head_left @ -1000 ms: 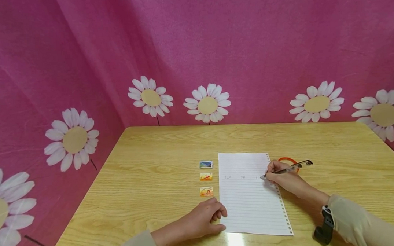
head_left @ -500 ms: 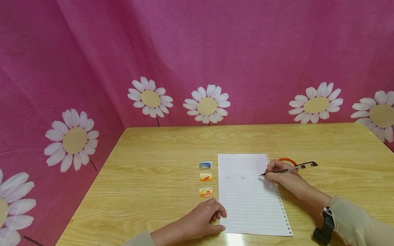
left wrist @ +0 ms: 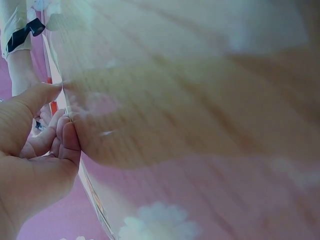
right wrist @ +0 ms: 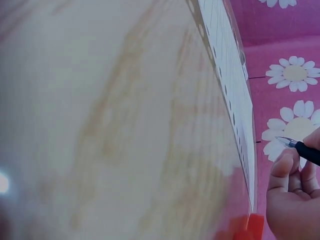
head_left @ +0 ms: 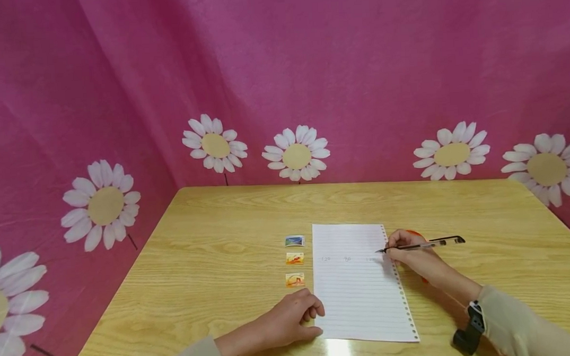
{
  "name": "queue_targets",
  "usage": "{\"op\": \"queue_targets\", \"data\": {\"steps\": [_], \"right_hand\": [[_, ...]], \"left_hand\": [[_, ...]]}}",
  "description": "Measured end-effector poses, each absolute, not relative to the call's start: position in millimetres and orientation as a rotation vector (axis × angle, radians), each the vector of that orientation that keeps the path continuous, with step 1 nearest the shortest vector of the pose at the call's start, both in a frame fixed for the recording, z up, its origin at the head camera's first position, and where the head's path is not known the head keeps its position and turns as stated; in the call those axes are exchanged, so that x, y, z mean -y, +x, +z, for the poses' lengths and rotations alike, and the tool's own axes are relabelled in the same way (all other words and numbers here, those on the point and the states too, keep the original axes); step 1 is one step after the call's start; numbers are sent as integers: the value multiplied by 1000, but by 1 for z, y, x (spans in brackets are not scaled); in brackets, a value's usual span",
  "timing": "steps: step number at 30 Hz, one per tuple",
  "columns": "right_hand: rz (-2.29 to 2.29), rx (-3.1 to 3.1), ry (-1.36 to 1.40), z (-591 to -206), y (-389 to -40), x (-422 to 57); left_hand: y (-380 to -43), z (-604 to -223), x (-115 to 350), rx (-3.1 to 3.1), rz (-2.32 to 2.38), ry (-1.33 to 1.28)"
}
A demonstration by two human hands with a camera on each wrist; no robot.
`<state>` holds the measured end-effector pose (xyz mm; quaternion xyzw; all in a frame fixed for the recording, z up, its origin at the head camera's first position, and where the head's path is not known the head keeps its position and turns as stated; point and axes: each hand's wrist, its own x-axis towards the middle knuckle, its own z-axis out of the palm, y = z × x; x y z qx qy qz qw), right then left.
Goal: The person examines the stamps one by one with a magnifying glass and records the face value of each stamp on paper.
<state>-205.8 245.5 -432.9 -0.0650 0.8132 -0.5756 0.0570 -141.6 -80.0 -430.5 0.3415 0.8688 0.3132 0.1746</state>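
Observation:
A lined sheet of paper with punched holes down its right side lies on the table. Small handwritten numbers run across it, apparently 120, 80 and a third that is hard to read. My right hand pinches a clear-barrelled black pen by its lower end, tip near the third number. In the right wrist view the pen tip looks raised off the sheet. My left hand rests on the table at the paper's left edge, fingers loosely bent, thumb and fingertips against the surface, holding nothing.
Left of the paper, three small stamp-like cards stand in a column: a blue one, then an orange-yellow one and another orange-yellow one. An orange-red ring-shaped thing lies partly hidden behind the right hand. A flowered pink cloth hangs behind.
The pen tip has come away from the third number, up and slightly right, and the pen now lies flatter. My left hand stays at the paper's edge. The head view has shifted slightly.

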Motion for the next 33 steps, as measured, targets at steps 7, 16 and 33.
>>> {"op": "queue_targets", "data": {"steps": [7,16,33], "right_hand": [[-1794,-2400,-303,-435,-205,-254],[-1925,-2240,-590,-438,-207,-275],[-1960,-2302,-540,-433,-203,-314]], "left_hand": [[-141,-431,82,-2458,894,957],[-141,-431,82,-2447,912,948],[-142,-430,83,-2431,949,959]]}}
